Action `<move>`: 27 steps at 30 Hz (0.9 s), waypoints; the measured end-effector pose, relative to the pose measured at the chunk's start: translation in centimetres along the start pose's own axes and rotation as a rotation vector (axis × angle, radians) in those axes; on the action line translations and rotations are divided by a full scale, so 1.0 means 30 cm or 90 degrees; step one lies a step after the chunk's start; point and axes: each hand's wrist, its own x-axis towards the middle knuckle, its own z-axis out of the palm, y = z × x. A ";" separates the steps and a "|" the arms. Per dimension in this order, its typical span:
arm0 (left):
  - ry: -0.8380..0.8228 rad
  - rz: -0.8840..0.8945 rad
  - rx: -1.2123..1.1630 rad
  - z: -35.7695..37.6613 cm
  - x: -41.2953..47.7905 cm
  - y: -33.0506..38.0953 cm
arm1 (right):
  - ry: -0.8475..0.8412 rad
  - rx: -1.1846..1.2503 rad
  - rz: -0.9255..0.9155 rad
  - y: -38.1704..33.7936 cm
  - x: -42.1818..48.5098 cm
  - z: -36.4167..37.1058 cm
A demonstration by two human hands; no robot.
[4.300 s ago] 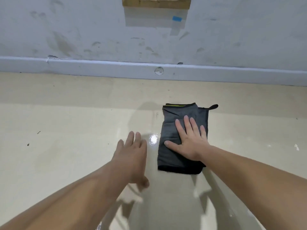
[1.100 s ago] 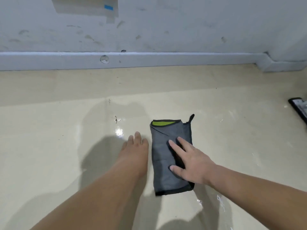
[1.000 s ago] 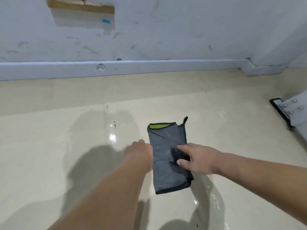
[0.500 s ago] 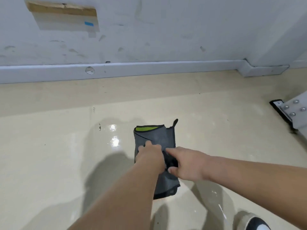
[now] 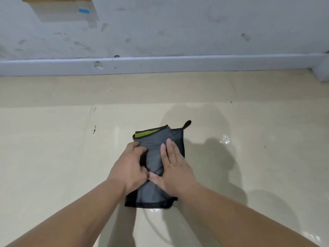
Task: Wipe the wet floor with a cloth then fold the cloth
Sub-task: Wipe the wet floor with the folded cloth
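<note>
A folded grey cloth (image 5: pixel 154 157) with black edging, a green inner layer at its far end and a small hanging loop lies on the glossy beige floor (image 5: pixel 53 157). My left hand (image 5: pixel 129 167) curls its fingers round the cloth's left edge and grips it. My right hand (image 5: pixel 175 171) lies flat on the cloth's right half, fingers extended and together, pressing it down. The two thumbs touch over the middle of the cloth.
A grey wall with a skirting board (image 5: pixel 160 65) runs across the far side. Wet shiny patches (image 5: pixel 225 139) show on the floor to the right of the cloth and near my arms. A wooden piece (image 5: pixel 57 0) is fixed high on the wall.
My left hand came off the floor onto the cloth and took hold of its left edge. My right hand shifted from pinching to lying flat. The camera swung left, losing the metal bracket at right.
</note>
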 end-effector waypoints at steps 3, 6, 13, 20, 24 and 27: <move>0.034 0.024 0.062 0.025 0.079 0.094 | 0.011 -0.043 0.074 0.150 0.075 -0.061; 0.006 0.047 0.104 0.055 0.171 0.216 | 0.025 -0.029 0.172 0.389 0.131 -0.190; -0.052 0.126 0.234 0.124 0.359 0.450 | 0.041 0.031 0.313 0.779 0.019 -0.313; -0.158 0.040 0.400 0.181 0.499 0.590 | 0.079 0.009 0.311 0.700 0.111 -0.280; -0.196 0.021 0.413 0.175 0.514 0.604 | 0.031 -0.018 0.291 0.815 0.256 -0.382; -0.218 0.016 0.381 0.175 0.506 0.614 | 0.012 -0.006 0.326 0.924 0.363 -0.499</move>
